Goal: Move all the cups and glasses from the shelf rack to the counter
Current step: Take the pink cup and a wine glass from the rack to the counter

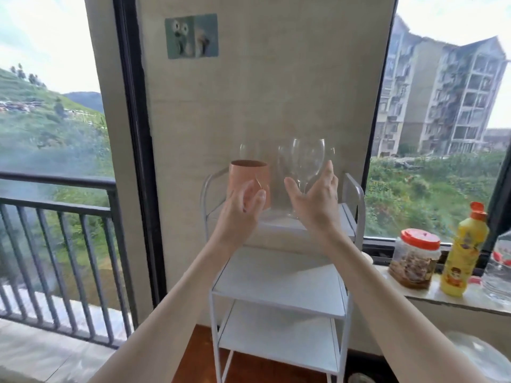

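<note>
A white shelf rack (279,288) stands against the wall, with cups and glasses on its top tier. At the left of that tier is a pink cup (249,175). My left hand (243,208) is just in front of it, fingers apart, not clearly touching it. A clear wine glass (307,161) stands to the right. My right hand (315,200) is cupped around its stem and lower bowl, fingers spread, holding nothing. A second clear glass (249,152) shows behind the pink cup, and another (284,167) stands just left of the wine glass.
The rack's two lower tiers hold nothing. On the counter ledge (448,299) at the right stand a jar with an orange lid (414,261), a yellow bottle (464,252) and a clear water jug (500,266). A balcony railing (55,217) is at the left behind glass.
</note>
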